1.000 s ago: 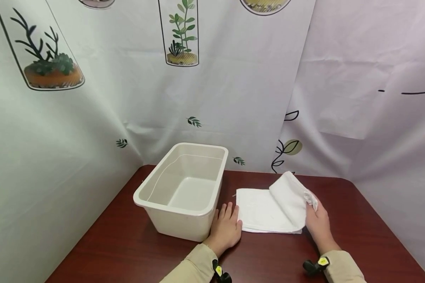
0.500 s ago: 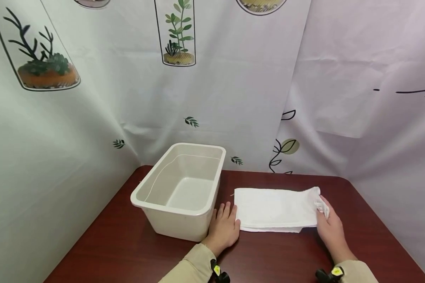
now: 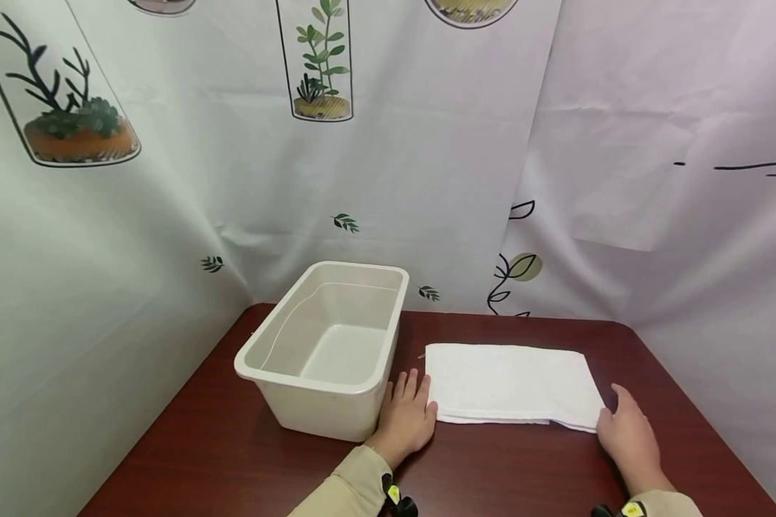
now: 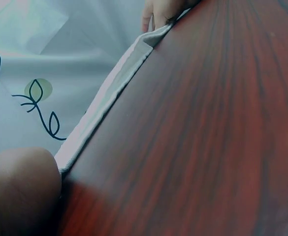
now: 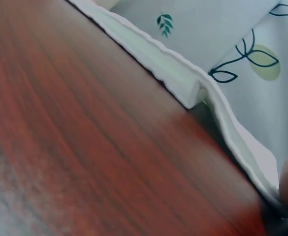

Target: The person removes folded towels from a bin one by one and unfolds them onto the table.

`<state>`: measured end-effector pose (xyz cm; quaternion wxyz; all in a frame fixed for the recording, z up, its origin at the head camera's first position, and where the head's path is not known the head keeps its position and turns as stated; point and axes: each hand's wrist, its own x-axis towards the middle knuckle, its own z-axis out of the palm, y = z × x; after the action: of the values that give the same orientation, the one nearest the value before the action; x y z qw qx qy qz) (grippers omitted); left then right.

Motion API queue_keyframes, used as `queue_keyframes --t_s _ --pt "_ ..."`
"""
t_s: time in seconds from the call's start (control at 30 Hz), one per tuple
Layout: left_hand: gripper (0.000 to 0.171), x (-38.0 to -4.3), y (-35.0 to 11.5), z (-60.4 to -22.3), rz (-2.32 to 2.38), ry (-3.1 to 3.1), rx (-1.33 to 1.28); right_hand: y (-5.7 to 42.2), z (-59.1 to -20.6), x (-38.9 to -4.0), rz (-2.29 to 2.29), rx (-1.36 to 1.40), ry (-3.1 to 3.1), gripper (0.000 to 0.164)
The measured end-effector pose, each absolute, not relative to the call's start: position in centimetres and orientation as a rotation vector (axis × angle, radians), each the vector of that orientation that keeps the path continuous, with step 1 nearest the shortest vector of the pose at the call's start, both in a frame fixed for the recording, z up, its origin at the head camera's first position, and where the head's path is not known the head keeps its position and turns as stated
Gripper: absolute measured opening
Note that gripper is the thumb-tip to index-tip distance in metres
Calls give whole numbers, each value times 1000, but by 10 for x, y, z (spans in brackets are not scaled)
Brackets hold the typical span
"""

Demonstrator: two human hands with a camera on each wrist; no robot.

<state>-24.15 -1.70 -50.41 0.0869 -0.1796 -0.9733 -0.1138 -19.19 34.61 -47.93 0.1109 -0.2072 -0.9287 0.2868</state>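
White cloth [image 3: 511, 384] flat, beige bin [image 3: 323, 413] at its 9 o'clock. Left hand [image 3: 406, 416] at 8 o'clock, fingers spread; right hand [image 3: 630, 431] at 4 o'clock corner, thumb, forefinger apart.

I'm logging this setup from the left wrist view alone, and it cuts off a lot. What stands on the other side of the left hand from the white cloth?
Observer: A cream basin stands there on the table, just to the left of the left hand.

Operator: Thanks. I only get the near edge of the white cloth. What does its top look like?

Observer: From the head view, its top lies mostly flat and has a roughly rectangular outline.
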Motion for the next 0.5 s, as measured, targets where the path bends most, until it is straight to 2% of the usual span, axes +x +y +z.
queue_keyframes --t_s 0.27,0.5 --pt "58 -239 -8 -499 -514 -2873 -526 323 -489 -204 692 -74 -2446 45" --pt "63 -249 13 -498 -349 -2846 -749 271 -492 -232 555 296 -2453 46"
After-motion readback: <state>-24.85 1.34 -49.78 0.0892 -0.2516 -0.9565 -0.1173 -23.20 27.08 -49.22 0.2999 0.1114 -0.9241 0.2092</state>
